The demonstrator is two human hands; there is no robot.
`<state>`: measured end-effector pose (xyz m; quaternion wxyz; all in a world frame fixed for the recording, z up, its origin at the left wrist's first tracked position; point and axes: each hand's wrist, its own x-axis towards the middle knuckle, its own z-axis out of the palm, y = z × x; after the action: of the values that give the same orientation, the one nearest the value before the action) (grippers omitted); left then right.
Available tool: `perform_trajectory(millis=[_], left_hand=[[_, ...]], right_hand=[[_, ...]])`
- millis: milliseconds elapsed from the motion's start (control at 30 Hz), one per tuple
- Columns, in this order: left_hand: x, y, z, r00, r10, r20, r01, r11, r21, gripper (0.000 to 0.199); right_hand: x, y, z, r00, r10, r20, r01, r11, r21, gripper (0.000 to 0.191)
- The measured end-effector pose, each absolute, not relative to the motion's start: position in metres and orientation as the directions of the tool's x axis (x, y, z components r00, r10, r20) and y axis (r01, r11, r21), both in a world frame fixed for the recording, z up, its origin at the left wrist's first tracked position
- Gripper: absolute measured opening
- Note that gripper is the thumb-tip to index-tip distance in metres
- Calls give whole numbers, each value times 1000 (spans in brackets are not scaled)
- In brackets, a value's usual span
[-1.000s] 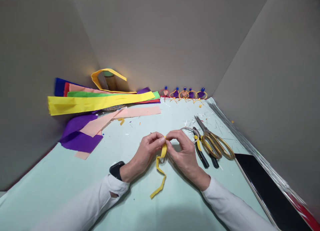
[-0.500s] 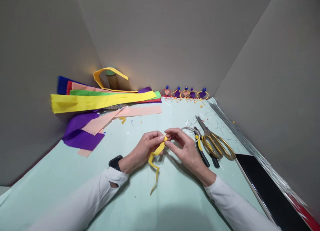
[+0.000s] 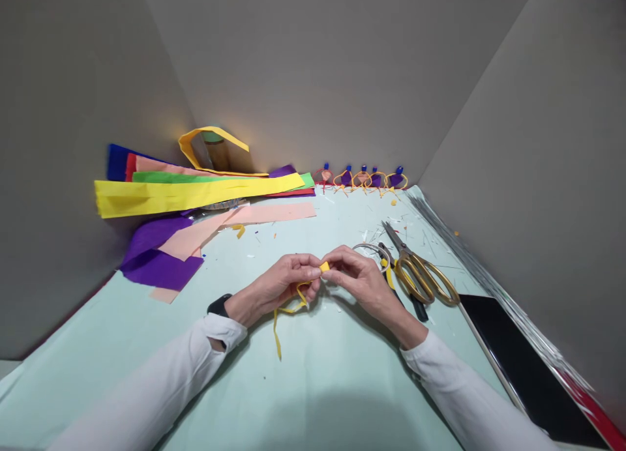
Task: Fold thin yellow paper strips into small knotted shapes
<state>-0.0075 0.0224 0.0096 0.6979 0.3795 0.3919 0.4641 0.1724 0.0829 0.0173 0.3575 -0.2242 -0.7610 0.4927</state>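
- The left hand [image 3: 281, 287] and the right hand [image 3: 359, 280] meet in the middle of the pale green table [image 3: 122, 347], fingertips almost touching.
- Both hands pinch one thin yellow paper strip [image 3: 325, 266] – each hand is closed on it with thumb and fingers.
- A small yellow bit shows between the fingertips. The rest of the strip hangs down under the left hand and its loose tail lies on the table.
- It looks like the strip is being rolled or twisted up tight at its top end, and that step seems only partly done, as much of the strip is loose.
- The next move would need a firm little pinch – and slow turns, so the thin paper does not tear or slip out.
- Just to the right lie gold scissors [image 3: 420, 275], a wire ring [image 3: 364, 247] and a black-handled tool [image 3: 415, 306].
- At the back left is a pile of coloured paper sheets [image 3: 195, 193].
- Along the back wall stands a row of small paper figures [image 3: 362, 177].
- A dark tablet [image 3: 518, 366] lies at the right edge.
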Motion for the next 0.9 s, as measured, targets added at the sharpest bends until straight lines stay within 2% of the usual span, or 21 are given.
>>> perform_trajectory(millis=[300,500,600,733,900], left_hand=[[-13,23,16,216,936,-277,-238,325,915,21],[-13,22,17,219,932,-287,-249,338,908,18],[-12,22,16,181,937,-298,-193,331,924,15],[-10,21,12,113,948,-298,-116,310,944,9],[-8,20,11,81,958,-275,-95,282,955,14]], right_hand=[[172,83,11,-686,679,260,6,363,-932,8],[173,84,8,-694,665,277,12,395,-919,7],[173,83,7,-699,630,339,73,534,-842,6],[174,79,5,-737,522,428,151,746,-649,8],[174,76,5,-761,464,453,211,838,-503,14]])
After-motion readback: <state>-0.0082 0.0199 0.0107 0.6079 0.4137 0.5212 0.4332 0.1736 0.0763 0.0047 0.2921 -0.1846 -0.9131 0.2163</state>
